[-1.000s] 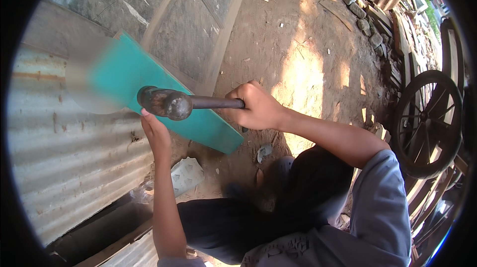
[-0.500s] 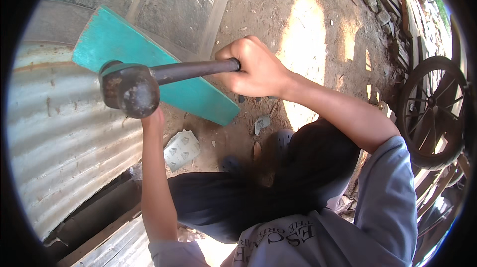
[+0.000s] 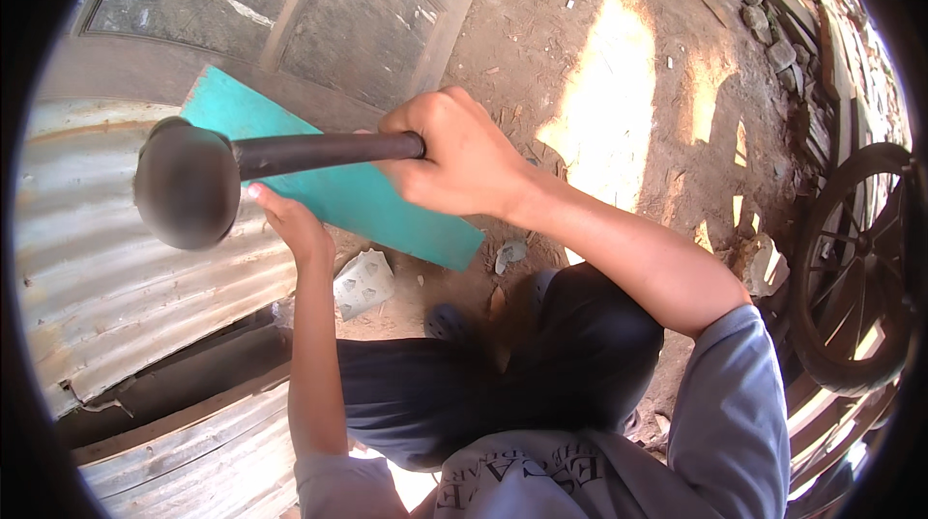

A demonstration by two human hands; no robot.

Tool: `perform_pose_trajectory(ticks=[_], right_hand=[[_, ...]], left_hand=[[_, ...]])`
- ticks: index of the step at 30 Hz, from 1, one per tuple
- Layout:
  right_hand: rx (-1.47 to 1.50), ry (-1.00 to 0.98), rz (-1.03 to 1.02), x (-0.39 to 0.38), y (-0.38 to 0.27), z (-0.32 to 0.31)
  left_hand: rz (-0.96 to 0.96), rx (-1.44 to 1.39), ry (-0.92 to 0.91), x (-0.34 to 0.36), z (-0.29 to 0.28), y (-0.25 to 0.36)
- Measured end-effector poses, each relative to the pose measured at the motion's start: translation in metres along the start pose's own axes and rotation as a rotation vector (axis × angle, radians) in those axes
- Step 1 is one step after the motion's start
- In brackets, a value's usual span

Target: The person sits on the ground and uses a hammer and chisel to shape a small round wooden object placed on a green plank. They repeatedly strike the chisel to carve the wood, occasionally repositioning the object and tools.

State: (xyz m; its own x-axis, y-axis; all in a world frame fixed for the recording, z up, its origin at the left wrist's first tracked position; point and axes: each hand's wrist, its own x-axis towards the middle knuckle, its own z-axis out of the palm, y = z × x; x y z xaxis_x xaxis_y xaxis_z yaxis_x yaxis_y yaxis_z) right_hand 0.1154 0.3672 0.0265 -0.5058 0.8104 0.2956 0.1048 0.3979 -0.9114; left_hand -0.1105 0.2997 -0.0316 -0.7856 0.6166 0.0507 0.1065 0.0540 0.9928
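Clearly, the main hazard sits at the near edge of the teal board [image 3: 377,205], where the left grip [image 3: 302,229] and the hammer [image 3: 309,151] come close together. The board slants across the person's front, one end over the corrugated metal sheet [image 3: 174,297] to its left, the other reaching toward the dirt floor [image 3: 503,55] on its right. The right grip [image 3: 454,154] is wrapped tightly round the end of the handle, with the hammer head in the air above the board's left part, looming large. At the near edge the left thumb shows; the other fingers go out of sight below the board, so I cannot tell whether that grip is pinching it.

A downward swing that strays slightly toward the person could catch the thumb. With the handle held at its very end, a small wrist twist would swing the head wide. No firm support shows under the board's right end, so an off-centre blow could tip it, jar the left grip, or split the ragged left end.
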Motion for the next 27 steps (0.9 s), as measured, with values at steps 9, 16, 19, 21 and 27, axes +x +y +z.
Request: perform_pose_trajectory(ticks=[9, 16, 19, 21, 27], right_hand=[[0.194, 0.006, -0.024, 0.015, 0.001, 0.014], [0.321, -0.055, 0.212, 0.02, -0.017, 0.027], [0.385, -0.02, 0.248, 0.02, -0.013, 0.028], [0.445, 0.017, 0.269, 0.021, -0.01, 0.025], [0.439, -0.009, 0.278, 0.01, -0.012, 0.018]], left_hand=[[-0.238, -0.103, 0.152, -0.052, -0.026, -0.012], [-0.334, -0.046, 0.227, -0.056, -0.056, -0.093], [-0.418, -0.07, 0.17, -0.044, -0.059, -0.116], [-0.477, -0.023, 0.154, -0.035, -0.052, -0.126], [-0.602, 0.137, 0.168, -0.003, -0.054, -0.189]])
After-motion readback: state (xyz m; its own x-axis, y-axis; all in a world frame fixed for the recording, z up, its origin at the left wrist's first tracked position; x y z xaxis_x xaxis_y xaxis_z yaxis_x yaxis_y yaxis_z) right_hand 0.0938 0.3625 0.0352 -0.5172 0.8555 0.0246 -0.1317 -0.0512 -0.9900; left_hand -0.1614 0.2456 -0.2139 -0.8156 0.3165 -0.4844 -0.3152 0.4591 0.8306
